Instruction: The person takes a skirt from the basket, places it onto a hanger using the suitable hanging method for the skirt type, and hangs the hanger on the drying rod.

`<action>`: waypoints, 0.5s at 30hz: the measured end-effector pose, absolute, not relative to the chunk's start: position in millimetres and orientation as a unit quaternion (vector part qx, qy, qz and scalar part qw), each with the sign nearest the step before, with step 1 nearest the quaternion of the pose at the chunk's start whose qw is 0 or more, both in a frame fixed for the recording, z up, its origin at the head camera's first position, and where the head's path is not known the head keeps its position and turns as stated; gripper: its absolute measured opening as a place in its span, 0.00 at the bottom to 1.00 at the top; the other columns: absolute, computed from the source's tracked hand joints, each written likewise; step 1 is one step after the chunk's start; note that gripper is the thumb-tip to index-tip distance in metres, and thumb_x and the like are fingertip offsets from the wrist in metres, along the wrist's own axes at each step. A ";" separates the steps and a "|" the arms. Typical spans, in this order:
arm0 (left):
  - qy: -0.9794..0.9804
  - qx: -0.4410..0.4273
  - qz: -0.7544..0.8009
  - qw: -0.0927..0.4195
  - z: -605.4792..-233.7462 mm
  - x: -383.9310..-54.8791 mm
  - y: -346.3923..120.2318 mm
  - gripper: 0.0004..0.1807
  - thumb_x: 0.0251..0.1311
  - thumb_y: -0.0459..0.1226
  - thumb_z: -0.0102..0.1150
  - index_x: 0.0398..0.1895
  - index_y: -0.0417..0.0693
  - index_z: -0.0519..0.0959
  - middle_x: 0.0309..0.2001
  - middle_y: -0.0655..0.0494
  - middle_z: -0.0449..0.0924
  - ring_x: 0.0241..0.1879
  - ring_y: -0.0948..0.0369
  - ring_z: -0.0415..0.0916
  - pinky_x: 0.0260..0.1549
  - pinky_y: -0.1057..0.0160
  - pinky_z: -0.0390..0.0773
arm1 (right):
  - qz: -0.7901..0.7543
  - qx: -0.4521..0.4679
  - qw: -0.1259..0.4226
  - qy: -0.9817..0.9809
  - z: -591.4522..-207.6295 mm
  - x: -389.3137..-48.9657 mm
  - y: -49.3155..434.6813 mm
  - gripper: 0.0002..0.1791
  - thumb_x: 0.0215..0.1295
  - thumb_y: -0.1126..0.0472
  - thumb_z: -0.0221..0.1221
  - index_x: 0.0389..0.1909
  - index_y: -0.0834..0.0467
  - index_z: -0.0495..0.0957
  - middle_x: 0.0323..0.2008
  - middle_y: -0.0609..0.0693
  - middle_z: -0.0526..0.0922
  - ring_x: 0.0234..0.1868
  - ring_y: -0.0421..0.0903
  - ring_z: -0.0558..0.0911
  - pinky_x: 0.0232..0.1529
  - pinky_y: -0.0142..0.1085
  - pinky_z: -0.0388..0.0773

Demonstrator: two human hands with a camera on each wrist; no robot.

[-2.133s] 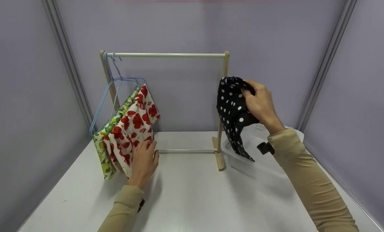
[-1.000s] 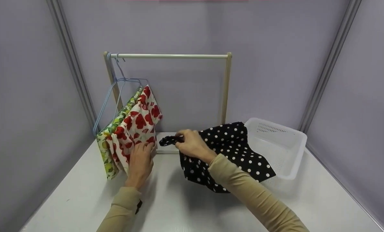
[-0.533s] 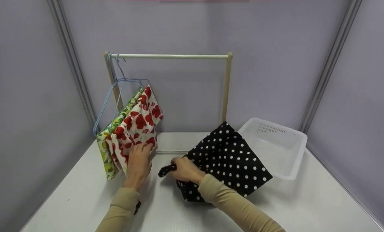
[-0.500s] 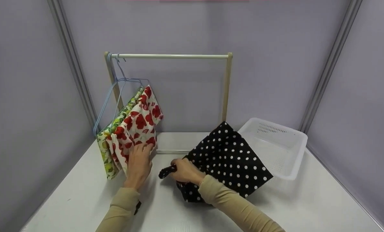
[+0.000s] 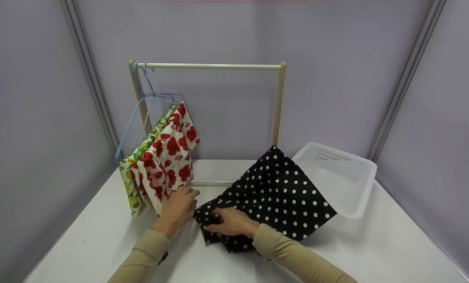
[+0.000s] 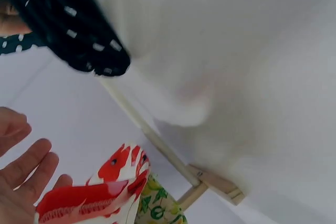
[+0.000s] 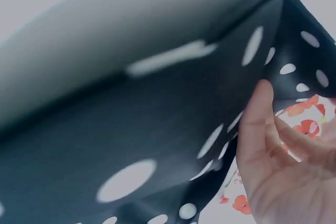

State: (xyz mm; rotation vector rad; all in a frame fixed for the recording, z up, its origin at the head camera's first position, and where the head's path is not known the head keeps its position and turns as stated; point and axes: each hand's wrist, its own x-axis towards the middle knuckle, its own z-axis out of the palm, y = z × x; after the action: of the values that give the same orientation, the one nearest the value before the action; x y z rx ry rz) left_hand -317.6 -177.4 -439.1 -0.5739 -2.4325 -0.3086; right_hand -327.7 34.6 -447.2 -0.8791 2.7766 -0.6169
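A black cloth with white dots [image 5: 293, 192] lies spread and partly bunched on the white table, one corner pointing up toward the rack. My right hand [image 5: 232, 222] rests over its bunched left end, thumb and fingers apart; in the right wrist view the thumb [image 7: 255, 124] lies along the dark fabric. My left hand [image 5: 177, 208] is to the left of it, fingers loosely bent and holding nothing, overlapping the lower edge of a white cloth with red flowers [image 5: 171, 149]. That cloth hangs from a blue hanger [image 5: 149, 94], in front of a green-and-yellow patterned cloth [image 5: 128, 188].
The hangers hook onto the left end of a rack's pale rail [image 5: 210, 66], between wooden posts [image 5: 279, 106]. A white perforated basket [image 5: 370, 181] stands at the right, behind the dotted cloth. Grey panels [image 5: 434, 129] enclose the table [image 5: 360, 251].
My right hand brought the dotted cloth left from beside the basket, lowered it to the table and loosened its grip on the bunched end. My left hand shifted slightly right, off the red-flowered cloth.
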 end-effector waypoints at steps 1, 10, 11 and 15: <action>-0.921 -0.225 -0.116 0.296 -440.4 -316.3 -176.4 0.11 0.60 0.30 0.62 0.47 0.42 0.81 0.43 0.47 0.81 0.46 0.48 0.77 0.46 0.47 0.77 | -0.208 -0.298 0.086 0.928 -447.5 -329.4 37.9 0.35 0.64 0.34 0.56 0.63 0.53 0.74 0.56 0.50 0.81 0.54 0.46 0.81 0.54 0.43 0.78; -0.937 -0.284 -0.113 0.168 -445.3 -304.6 -167.4 0.10 0.58 0.31 0.63 0.44 0.44 0.82 0.38 0.51 0.82 0.38 0.54 0.79 0.38 0.53 0.80 | -0.186 -0.324 0.102 0.922 -445.7 -336.1 82.5 0.24 0.66 0.47 0.61 0.60 0.52 0.76 0.43 0.46 0.81 0.37 0.39 0.81 0.40 0.35 0.80; -0.938 -0.291 -0.112 0.152 -444.5 -303.7 -166.8 0.11 0.57 0.31 0.63 0.44 0.45 0.82 0.38 0.51 0.82 0.39 0.54 0.79 0.38 0.53 0.80 | -0.170 -0.327 0.098 0.925 -444.6 -335.4 88.5 0.25 0.65 0.48 0.62 0.60 0.51 0.76 0.44 0.45 0.81 0.39 0.39 0.81 0.42 0.36 0.80; -0.942 -0.303 -0.121 0.083 -441.1 -300.2 -166.2 0.17 0.49 0.31 0.65 0.46 0.46 0.83 0.44 0.50 0.83 0.46 0.52 0.79 0.46 0.50 0.80 | -0.106 -0.334 0.095 0.932 -441.1 -329.9 113.2 0.28 0.59 0.47 0.66 0.61 0.49 0.76 0.54 0.48 0.77 0.52 0.44 0.78 0.55 0.42 0.77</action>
State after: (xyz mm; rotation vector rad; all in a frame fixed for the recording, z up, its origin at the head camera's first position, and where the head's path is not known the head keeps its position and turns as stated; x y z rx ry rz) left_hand -300.2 -166.2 -441.1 -0.9049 -2.8114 -0.3618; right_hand -329.9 113.2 -441.1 -0.9905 2.7619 -0.3129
